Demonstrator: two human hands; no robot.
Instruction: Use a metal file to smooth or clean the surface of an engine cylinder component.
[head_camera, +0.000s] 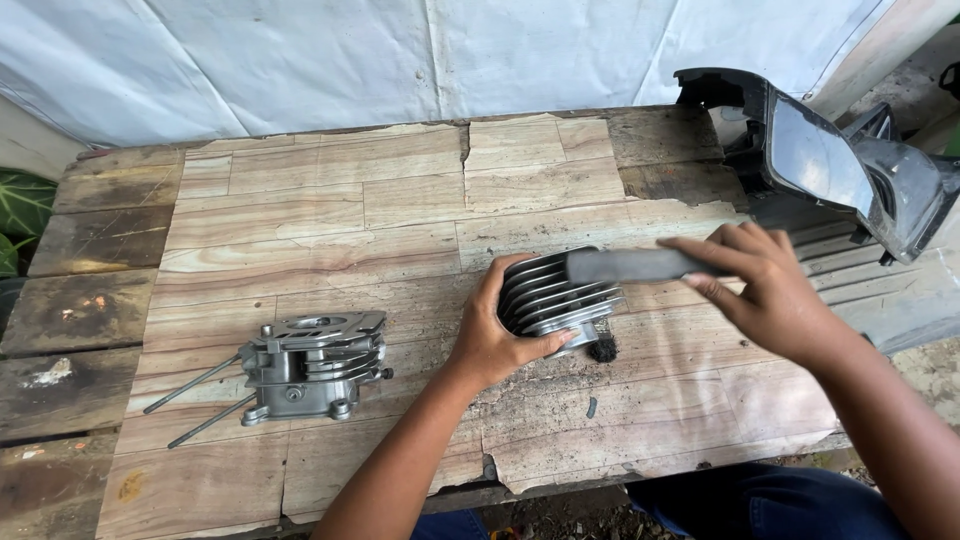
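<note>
My left hand (500, 335) grips a finned grey metal engine cylinder (560, 295) that rests tilted on the worn wooden table (350, 220). My right hand (765, 290) holds a dark grey brush handle (630, 265) laid across the top of the fins. Black bristles or grime (602, 349) show just below the cylinder on the wood. To the left lies a second grey metal engine part (312, 365) with two long studs (195, 400) sticking out toward the left.
A black plastic motorcycle body panel (840, 160) sits at the table's right back corner. White sheeting (400, 50) hangs behind. Green leaves (20, 215) show at the far left. Dark dirt specks lie near the front edge.
</note>
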